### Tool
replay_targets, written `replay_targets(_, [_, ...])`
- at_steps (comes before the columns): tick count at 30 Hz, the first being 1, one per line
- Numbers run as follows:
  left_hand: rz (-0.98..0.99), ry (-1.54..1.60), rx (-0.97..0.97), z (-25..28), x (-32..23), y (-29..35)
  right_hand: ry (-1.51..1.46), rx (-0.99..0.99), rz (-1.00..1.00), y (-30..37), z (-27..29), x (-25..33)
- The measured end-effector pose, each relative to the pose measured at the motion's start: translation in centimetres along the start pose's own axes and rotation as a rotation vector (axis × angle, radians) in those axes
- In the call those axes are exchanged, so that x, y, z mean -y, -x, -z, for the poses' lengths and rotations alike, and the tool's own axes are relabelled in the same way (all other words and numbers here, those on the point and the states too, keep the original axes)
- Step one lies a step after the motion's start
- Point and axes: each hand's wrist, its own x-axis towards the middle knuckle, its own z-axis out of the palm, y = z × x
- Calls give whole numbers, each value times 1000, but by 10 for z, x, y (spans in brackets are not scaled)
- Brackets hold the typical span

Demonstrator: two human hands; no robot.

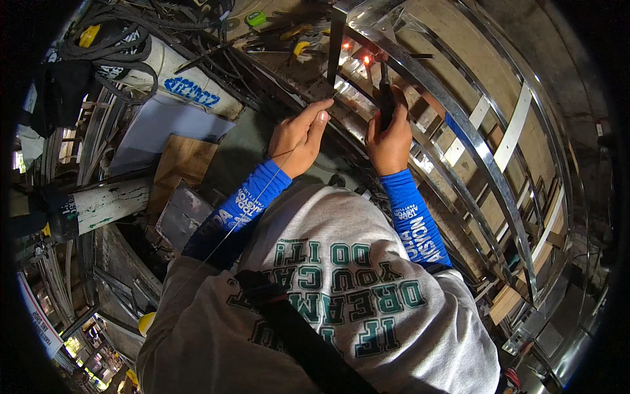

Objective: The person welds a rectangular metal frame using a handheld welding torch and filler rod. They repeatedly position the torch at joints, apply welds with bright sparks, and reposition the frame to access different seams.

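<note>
My left hand [296,139] pinches a long thin metal filler rod [253,204] between thumb and fingers. The rod trails back across my blue sleeve, and its front end points toward the frame. In my right hand [392,141] is a black welding torch [386,97], held upright with its tip close to the shiny metal frame [463,126]. Beside that tip an orange-red spot [367,60] glows, with a smaller glow to its left. Exactly where the torch tip ends is hard to make out.
Curved metal bars with white cross strips [513,128] fill the right side. Black cables [125,56] loop over a white cylinder [187,82] at the far left. A green tape measure [255,18] and scattered tools lie at the back. A wooden board [182,167] stands left of me.
</note>
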Motion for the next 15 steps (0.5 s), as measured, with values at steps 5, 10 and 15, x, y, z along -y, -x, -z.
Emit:
replay_targets(5, [26,4,13,2,-3,0,18,43,-19,0,2,0])
replay_targets(10, [18,12,7,0,3,-5,19,51,-15,-6,-1,-4])
replay_targets(15, [4,-21,24,-1,5,-7,74,93,-53,-7,2,1])
